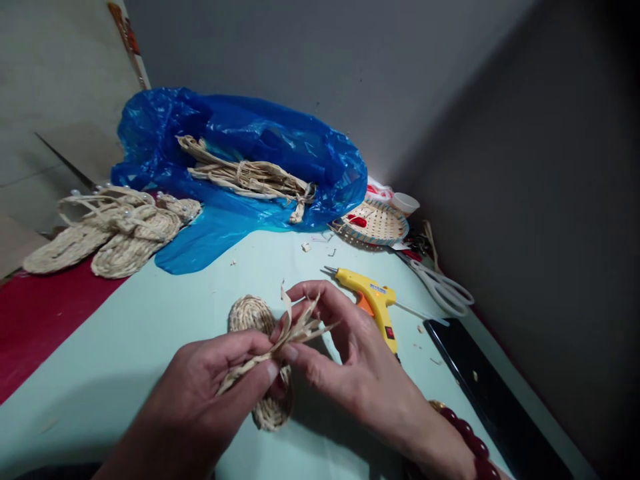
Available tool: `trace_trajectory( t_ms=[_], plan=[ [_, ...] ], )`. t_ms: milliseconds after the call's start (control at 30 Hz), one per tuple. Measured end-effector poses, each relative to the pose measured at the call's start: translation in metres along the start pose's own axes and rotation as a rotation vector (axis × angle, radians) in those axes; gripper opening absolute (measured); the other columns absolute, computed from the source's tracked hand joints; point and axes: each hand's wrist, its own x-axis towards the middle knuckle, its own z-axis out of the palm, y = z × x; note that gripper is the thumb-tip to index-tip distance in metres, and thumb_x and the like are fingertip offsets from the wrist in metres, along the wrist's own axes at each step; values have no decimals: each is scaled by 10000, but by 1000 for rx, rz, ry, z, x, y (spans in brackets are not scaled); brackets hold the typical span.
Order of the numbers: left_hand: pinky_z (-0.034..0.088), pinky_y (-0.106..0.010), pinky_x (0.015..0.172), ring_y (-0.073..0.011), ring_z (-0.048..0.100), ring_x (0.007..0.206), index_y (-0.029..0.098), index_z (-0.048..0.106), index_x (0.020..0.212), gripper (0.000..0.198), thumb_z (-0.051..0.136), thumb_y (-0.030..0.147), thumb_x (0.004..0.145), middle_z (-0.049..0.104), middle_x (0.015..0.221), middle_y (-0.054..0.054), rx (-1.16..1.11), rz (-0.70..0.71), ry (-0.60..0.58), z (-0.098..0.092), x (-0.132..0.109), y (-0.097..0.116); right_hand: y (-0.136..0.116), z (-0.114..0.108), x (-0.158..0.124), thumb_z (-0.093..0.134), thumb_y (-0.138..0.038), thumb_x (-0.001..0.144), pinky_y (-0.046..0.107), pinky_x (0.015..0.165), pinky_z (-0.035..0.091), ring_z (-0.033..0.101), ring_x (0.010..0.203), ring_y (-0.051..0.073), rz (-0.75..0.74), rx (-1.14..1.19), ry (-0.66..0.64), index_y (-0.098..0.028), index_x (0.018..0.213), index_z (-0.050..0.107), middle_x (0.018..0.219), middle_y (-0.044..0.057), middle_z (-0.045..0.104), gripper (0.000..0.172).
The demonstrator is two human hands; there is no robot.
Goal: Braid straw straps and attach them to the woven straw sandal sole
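My left hand [223,383] pinches a braided straw strand [245,368] between thumb and fingers. Loose, frayed ends [305,328] fan out from the braid toward the upper right. My right hand [340,353] grips these straw ends near where the braid stops, its thumb almost against my left thumb. Beneath both hands a woven straw sole [253,313] lies on the pale green table cover, its middle hidden by my fingers. A yellow hot glue gun [375,293] with an orange trigger lies just beyond my right hand.
Finished-looking straw slippers [130,233] with beads are piled at the left. Behind, a blue plastic bag [240,120] holds a bundle of dried straw [245,175]. At the right are a shallow basket [377,223], white-handled scissors [440,287] and a flat black object [495,393].
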Motion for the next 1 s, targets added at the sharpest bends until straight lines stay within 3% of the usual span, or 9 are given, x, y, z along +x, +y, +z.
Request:
trace_trajectory(
  t_ms=[233, 333, 467, 533, 600, 667, 800, 900, 1000],
  plan=[
    [114, -191, 406, -63, 212, 413, 192, 657, 619, 181, 697, 363, 661, 302, 449, 77, -9, -10, -2, 2, 0, 1, 1, 3, -1, 665, -217, 847, 273, 755, 509, 639, 828, 164, -12, -14, 1, -256, 1063, 546, 912, -10, 682, 249],
    [137, -177, 393, -45, 229, 410, 187, 653, 712, 207, 722, 378, 670, 479, 516, 50, -87, -50, -21, 4, 1, 0, 1, 7, -2, 639, -218, 860, 258, 722, 489, 615, 792, 152, 2, 5, 50, -242, 981, 544, 875, -11, 658, 156],
    [323, -183, 395, -84, 424, 400, 227, 599, 1087, 488, 755, 453, 684, 627, 590, 35, -170, -19, 6, 1, 1, 1, 2, 1, -1, 674, -186, 820, 237, 704, 456, 559, 766, 135, -43, 18, 131, -216, 916, 557, 821, -21, 612, 154],
    [448, -219, 469, -142, 570, 481, 236, 590, 1137, 512, 725, 490, 714, 680, 629, 14, -176, -21, 28, -3, 3, 2, 3, -5, 0, 705, -184, 797, 229, 707, 446, 545, 769, 129, -48, 65, 170, -211, 902, 564, 818, -26, 599, 178],
    [512, -226, 566, -201, 683, 715, 253, 636, 1067, 427, 722, 483, 718, 750, 824, -26, -165, -26, 79, -9, 5, 4, 3, -12, 2, 735, -202, 775, 223, 696, 435, 542, 762, 123, -15, 132, 195, -208, 890, 565, 822, -30, 596, 206],
    [526, -210, 611, -212, 683, 847, 263, 670, 941, 312, 733, 468, 714, 754, 940, -24, -107, 8, 127, -14, 8, 5, 3, -16, 2, 757, -229, 760, 218, 669, 418, 533, 724, 113, 37, 207, 190, -203, 880, 559, 799, -35, 593, 233],
    [508, -187, 626, -156, 620, 692, 276, 660, 772, 196, 691, 469, 791, 683, 696, 21, 100, 195, 206, -27, 19, 1, 1, -16, 1, 804, -279, 721, 210, 622, 383, 508, 665, 102, 119, 336, 138, -191, 872, 553, 726, -47, 578, 306],
    [490, -176, 610, -147, 594, 682, 275, 668, 739, 211, 690, 477, 797, 644, 660, 31, 176, 291, 137, -33, 26, -3, 1, -13, -1, 820, -296, 709, 212, 634, 381, 515, 691, 108, 145, 394, 84, -189, 867, 549, 725, -44, 574, 332],
    [483, -191, 629, -146, 583, 678, 260, 671, 716, 278, 629, 508, 834, 628, 670, 28, 157, 279, 1, -29, 24, -3, 4, -9, -4, 802, -300, 742, 228, 637, 379, 508, 695, 116, 149, 393, 42, -197, 898, 551, 729, -41, 569, 313]
  ],
)
